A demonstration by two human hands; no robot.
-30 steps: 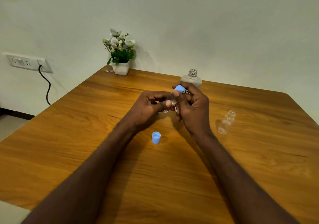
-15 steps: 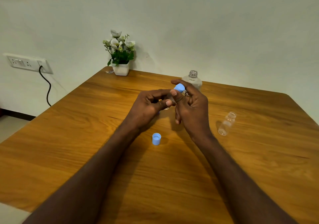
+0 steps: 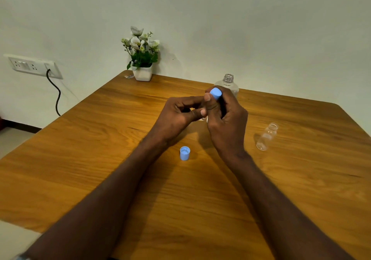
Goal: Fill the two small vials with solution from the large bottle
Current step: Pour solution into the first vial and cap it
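Across the wooden table both forearms are reaching toward its middle, and the pale wall behind is carrying a socket strip with a dark cable hanging down at the far left. At the table's far edge a white pot of flowers is standing against the wall. Right of it the large bottle is standing upright and uncapped, its threaded neck bare; the right hand is hiding its lower half, and its clear body is giving no sure sign of liquid. The left hand and right hand are meeting over the table in front of that bottle, fingers curled: the right thumb and fingers are pinching a blue cap at the top, while the left thumb and fingers are closing on what is probably a small vial just beneath it, though the fingers are covering nearly all of it. Well to the right, a second vial is lying on its side on the wood, open-mouthed and looking empty. Nearer the person, just below the left hand, a loose blue cap is sitting alone, hollow side up.
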